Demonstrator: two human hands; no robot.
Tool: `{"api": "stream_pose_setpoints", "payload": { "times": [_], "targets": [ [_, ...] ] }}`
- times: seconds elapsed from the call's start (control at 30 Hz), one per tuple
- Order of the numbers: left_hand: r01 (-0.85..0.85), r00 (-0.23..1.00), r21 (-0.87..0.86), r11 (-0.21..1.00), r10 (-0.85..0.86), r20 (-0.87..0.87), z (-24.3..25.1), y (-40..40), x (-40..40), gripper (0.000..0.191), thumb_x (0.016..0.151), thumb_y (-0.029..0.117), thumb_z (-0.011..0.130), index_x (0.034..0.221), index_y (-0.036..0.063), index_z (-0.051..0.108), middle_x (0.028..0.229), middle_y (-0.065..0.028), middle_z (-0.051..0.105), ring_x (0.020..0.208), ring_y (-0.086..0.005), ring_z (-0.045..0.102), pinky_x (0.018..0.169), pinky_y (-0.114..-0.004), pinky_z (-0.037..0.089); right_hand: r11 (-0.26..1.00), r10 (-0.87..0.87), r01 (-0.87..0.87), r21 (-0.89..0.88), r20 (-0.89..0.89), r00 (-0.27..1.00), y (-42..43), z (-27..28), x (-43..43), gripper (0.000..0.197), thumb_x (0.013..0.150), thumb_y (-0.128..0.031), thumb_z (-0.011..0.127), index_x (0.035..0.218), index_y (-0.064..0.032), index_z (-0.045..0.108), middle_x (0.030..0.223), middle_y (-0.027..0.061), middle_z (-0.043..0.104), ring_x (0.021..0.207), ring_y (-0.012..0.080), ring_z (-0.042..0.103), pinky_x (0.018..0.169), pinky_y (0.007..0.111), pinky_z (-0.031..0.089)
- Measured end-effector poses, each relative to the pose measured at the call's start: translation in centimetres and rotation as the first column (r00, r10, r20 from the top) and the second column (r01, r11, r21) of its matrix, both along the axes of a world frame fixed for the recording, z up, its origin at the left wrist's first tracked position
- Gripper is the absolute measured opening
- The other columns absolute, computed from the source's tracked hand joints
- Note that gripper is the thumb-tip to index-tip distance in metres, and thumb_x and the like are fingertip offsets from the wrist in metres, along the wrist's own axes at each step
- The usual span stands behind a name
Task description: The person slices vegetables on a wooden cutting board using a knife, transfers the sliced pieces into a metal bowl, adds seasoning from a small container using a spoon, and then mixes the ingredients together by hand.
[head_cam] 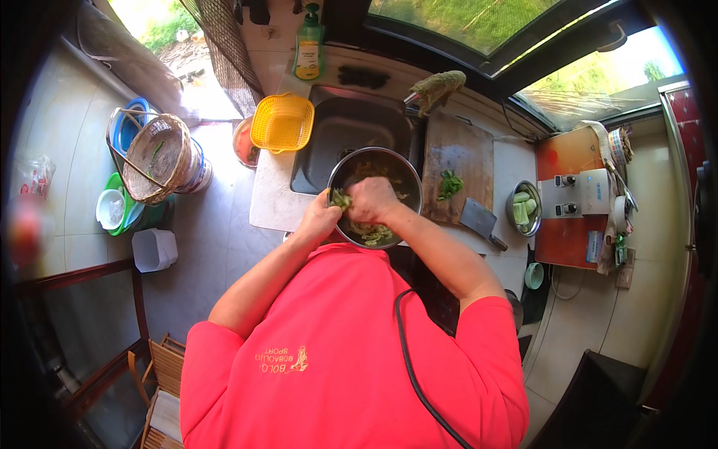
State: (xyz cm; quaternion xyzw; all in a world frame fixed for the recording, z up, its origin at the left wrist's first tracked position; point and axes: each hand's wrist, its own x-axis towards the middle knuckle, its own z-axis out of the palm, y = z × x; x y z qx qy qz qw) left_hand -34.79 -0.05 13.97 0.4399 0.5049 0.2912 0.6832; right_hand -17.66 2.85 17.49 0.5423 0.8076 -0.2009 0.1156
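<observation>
A round steel bowl [414,191] is held close against my chest, over the near edge of the sink. Pale green vegetable pieces [371,233] lie in it, with more along its inner wall. My left hand [325,216] grips the bowl's left rim, the thumb over the edge. My right hand [370,196] is down inside the bowl with its fingers curled; a clump of pale green pieces [340,199] shows beside them. Whether the right fingers close on any pieces is hidden. To the right, chopped green leaves [450,185] and a cleaver [478,218] rest on a wooden cutting board [460,140].
Beyond the bowl is the steel sink [359,126], with a yellow plastic basket [282,122] at its left and a dish soap bottle [308,50] behind. A metal bowl of cut green vegetable [524,208] stands right of the cleaver. A wicker basket [160,157] is at the left.
</observation>
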Motion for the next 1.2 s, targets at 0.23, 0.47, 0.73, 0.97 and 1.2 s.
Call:
{"api": "stream_pose_setpoints", "payload": {
  "times": [0.23,0.47,0.73,0.97,1.2],
  "targets": [
    [-0.062,0.997,-0.262,0.963,0.07,0.021,3.5,0.3,0.1,0.047,0.081,0.002,0.047,0.128,0.004,0.054,0.086,-0.0143,0.067,0.05,-0.0233,0.065,0.039,-0.033,0.052,0.973,-0.023,0.079,0.215,-0.252,0.967,0.9,1.9,5.3,0.094,0.066,-0.061,0.081,0.136,-0.0058,0.05,0.122,0.0218,0.06,0.106,0.0389,0.064,0.089,0.046,0.054],
    [-0.098,0.992,-0.303,0.948,0.116,0.043,2.3,0.1,1.2,0.045,0.082,0.002,0.045,0.127,0.0033,0.053,0.086,-0.0164,0.067,0.05,-0.0264,0.067,0.038,-0.035,0.051,0.982,-0.186,0.188,-0.022,-0.293,0.938,-3.4,-2.8,3.5,0.079,0.07,-0.038,0.078,0.135,-0.0042,0.047,0.117,0.0294,0.063,0.102,0.0447,0.065,0.086,0.05,0.054],
    [-0.039,0.999,-0.356,0.934,0.048,0.016,4.2,0.8,0.8,0.044,0.084,0.004,0.045,0.127,0.0036,0.052,0.084,-0.0163,0.068,0.054,-0.0256,0.069,0.043,-0.035,0.053,0.976,-0.181,0.193,0.096,-0.121,0.976,0.8,3.1,3.3,0.061,0.069,-0.048,0.081,0.115,-0.0109,0.065,0.111,0.0179,0.068,0.101,0.0365,0.066,0.084,0.046,0.056],
    [-0.001,0.999,-0.209,0.978,-0.009,-0.044,4.5,1.2,0.8,0.04,0.084,0.005,0.045,0.123,0.0011,0.054,0.085,-0.0183,0.066,0.052,-0.0267,0.067,0.041,-0.035,0.053,0.957,0.035,0.031,0.287,-0.22,0.975,-0.7,-0.1,0.5,0.067,0.073,-0.04,0.077,0.131,-0.0135,0.058,0.131,0.0157,0.055,0.117,0.0367,0.057,0.093,0.049,0.052],
    [0.014,1.0,-0.218,0.976,-0.012,0.01,3.4,0.8,0.3,0.036,0.081,0.006,0.048,0.115,0.0001,0.056,0.079,-0.0169,0.066,0.052,-0.028,0.066,0.042,-0.037,0.054,0.992,0.043,-0.018,0.122,-0.205,0.978,0.3,-1.6,0.8,0.029,0.073,-0.033,0.068,0.093,-0.012,0.069,0.081,0.0145,0.072,0.084,0.0348,0.071,0.072,0.048,0.057]
  ]
}}
